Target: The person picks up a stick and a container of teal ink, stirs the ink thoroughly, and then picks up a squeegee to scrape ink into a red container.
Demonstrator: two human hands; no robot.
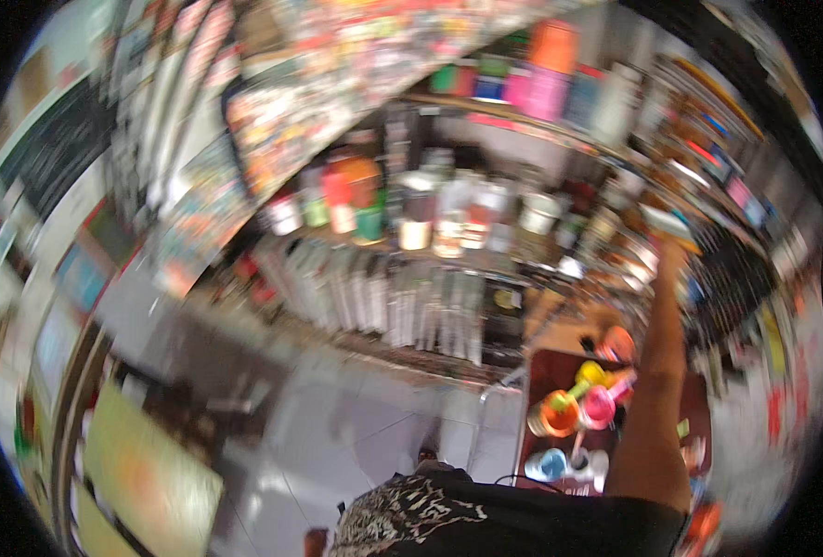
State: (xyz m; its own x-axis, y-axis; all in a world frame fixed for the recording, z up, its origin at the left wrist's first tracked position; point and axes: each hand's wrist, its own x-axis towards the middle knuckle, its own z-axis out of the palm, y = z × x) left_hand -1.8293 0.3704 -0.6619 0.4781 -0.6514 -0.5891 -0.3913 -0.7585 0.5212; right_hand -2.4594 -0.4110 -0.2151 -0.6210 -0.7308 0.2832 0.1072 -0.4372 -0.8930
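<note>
My right arm stretches far out to the crowded shelf on the right, and my right hand [673, 247] is at a pale, flat-looking object [666, 221] there. Motion blur smears the fingers, so I cannot tell whether they grip it. Down at the lower edge, beside my dark patterned shirt, a small part of my left hand [316, 541] shows; its fingers cannot be made out. Under my right arm stands a dark red tray or small table [539, 447]. On it are an orange cup [557, 414], a pink cup [598, 407], a yellow cup [589, 374] and a light blue cup [548, 464].
Shelves ahead hold several jars and tubs, among them a white tub [540, 213] and a pink container [548, 91]. Upright pale panels [365, 302] line the lower shelf. A paint-spattered slanted board [328, 93] hangs across the upper left. A yellowish panel [147, 473] stands at lower left.
</note>
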